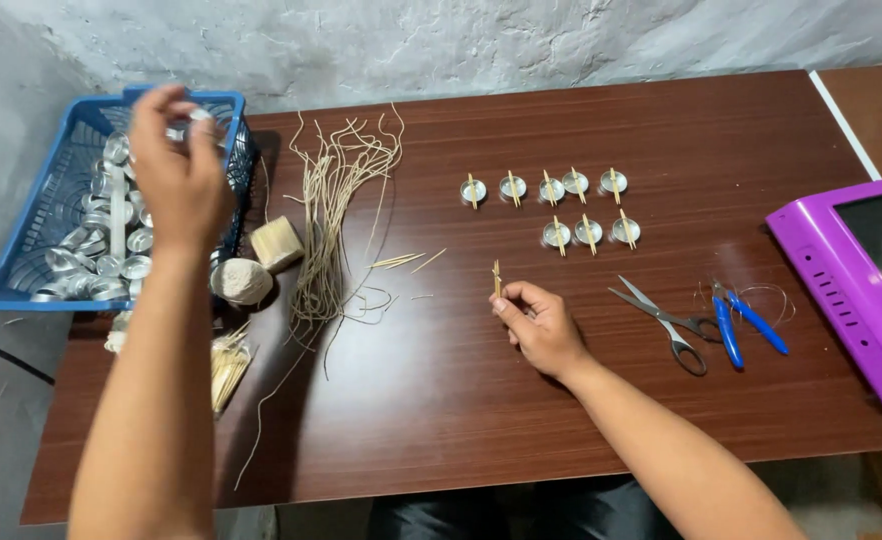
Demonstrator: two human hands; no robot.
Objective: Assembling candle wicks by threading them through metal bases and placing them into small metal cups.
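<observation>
I see small silver metal cup [199, 116] at upper left of frame, pinched in fingertips of left hand [176, 170], raised above blue basket [21, 258]. Cup partly hidden by fingers; tilt unclear. I see short pale wooden stick [497, 279] at centre of frame, slightly left, held upright between thumb and forefinger of right hand [539, 325], lower end close to brown tabletop.

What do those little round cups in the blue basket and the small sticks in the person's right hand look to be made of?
The cups look like thin metal, probably aluminium: silvery and shiny, catching the light. The basket looks like moulded blue plastic with a slotted lattice wall. The left hand holds one cup above it. The sticks in the right hand seem to be pale, matt wood or bamboo.
</observation>
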